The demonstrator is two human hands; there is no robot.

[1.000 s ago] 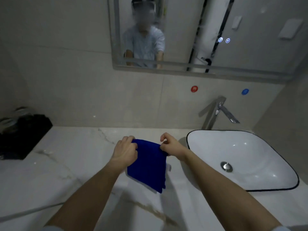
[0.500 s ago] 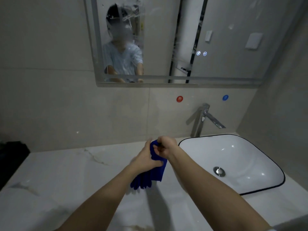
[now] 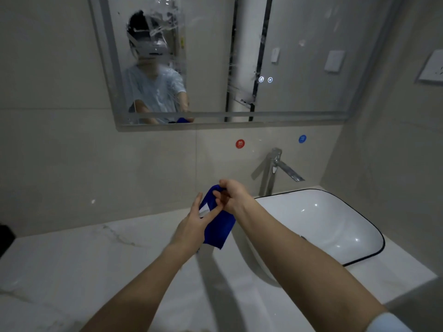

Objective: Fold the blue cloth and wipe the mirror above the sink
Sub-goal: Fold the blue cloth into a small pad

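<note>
Now, your blue cloth (image 3: 219, 227) is in the air between both hands. It hangs over the counter (image 3: 96, 259), just left of the sink (image 3: 374, 236) and touching neither. It is folded into a narrow strip. Its long axis runs nearly upright, from the bunched top edge down to a free corner that leans slightly toward the sink.

Your right hand (image 3: 233, 196) has the top: its fingers (image 3: 217, 195) are curled and clamped on that upper edge. Your left hand (image 3: 191, 227) sits lower, on the strip's left side. Its fingers are straight alongside the fabric and the thumb is laid across the front near a white tag (image 3: 203, 209), so it looks like a light pinch rather than a full grip.

The mirror (image 3: 299, 44) lies up and forward of the cloth, and the smears (image 3: 165, 22) are high on its left part. Your right hand is the higher one and the nearer to the glass. I judge that it is the hand to carry the pad up once the fold is settled, with the flat face turned toward the mirror.
</note>
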